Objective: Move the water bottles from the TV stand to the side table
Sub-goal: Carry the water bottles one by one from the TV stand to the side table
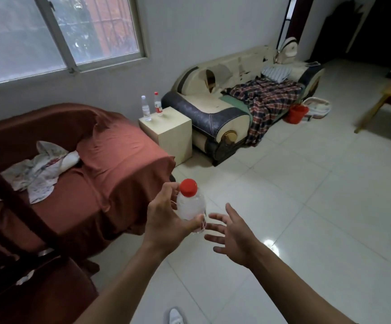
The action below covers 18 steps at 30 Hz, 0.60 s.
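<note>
Red plastic caps the water bottle (191, 204) that we see in the left hand (166, 220), held upright over the pale floor tiles (306, 218). The fingers curl round the clear body from the left side, with the thumb across the lower part near the label. The right hand (233, 237) is just beside the bottle on its right, palm turned toward it, fingers spread and straight, holding nothing; whether any fingertip touches the bottle we cannot tell.

Farther off, against the wall under the window (59, 33), stands a cream side table (168, 134). 2 bottles are upright on its top near the back edge: a white-capped bottle (146, 108) to the left and a red-capped bottle (158, 104) to the right, close together but apart.

The table sits between a seat covered in a rust-brown cloth (110, 164), which carries a crumpled white garment (40, 169), and a worn cream and dark sofa (225, 108) draped with a plaid blanket (269, 101). A red bucket (297, 114) sits on the floor by the sofa's far end. A dark wooden chair (14, 225) fills the lower left corner, and a white shoe (175, 316) shows at the bottom edge.
</note>
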Tool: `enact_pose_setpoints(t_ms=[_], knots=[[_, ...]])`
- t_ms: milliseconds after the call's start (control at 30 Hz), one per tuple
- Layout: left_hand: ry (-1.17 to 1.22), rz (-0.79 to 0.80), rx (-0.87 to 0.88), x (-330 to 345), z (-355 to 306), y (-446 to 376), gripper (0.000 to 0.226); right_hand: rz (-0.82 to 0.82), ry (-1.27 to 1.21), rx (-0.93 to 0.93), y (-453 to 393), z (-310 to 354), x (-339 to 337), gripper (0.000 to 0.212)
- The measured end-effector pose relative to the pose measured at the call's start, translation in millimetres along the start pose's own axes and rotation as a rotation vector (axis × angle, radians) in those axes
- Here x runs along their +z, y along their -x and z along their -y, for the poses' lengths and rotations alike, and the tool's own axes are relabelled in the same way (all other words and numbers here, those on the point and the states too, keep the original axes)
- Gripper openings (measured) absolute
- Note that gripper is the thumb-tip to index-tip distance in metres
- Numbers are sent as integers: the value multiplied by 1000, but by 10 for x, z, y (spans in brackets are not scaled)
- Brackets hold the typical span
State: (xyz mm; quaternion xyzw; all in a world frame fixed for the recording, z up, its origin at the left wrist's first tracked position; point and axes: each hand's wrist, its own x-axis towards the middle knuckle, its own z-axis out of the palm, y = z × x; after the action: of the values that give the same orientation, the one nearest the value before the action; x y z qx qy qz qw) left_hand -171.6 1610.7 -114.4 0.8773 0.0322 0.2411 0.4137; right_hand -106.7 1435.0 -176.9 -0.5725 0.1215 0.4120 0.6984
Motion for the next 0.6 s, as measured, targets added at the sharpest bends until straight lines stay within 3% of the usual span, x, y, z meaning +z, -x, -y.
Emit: enact_pose_setpoints(t_ms=[600], knots=[[166, 85, 73, 436, 800, -2126, 62, -175, 77, -110, -1328, 1376, -10, 55]])
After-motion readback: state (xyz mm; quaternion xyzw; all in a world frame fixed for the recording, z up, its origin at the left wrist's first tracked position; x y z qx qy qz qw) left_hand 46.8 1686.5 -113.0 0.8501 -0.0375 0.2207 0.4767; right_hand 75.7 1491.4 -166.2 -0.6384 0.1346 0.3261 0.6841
